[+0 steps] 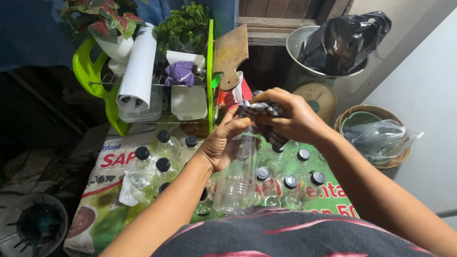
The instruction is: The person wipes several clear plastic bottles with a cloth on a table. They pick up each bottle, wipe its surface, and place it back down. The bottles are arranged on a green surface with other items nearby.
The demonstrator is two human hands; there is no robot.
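Note:
My left hand (220,145) grips a clear plastic bottle (236,183) around its upper body, holding it upright above the table. My right hand (291,115) is closed on a dark checked cloth (259,110) pressed over the bottle's neck and top, so the mouth is hidden. Under my hands stand several small clear bottles with black caps (164,164), more of them on the right (290,182).
A printed plastic sheet (112,159) covers the table. Behind it a green dish rack (90,71) holds a white roll, containers and potted plants. A wooden board (231,54), a metal basin with a black bag (342,40) and a woven basket (376,135) sit at the back right.

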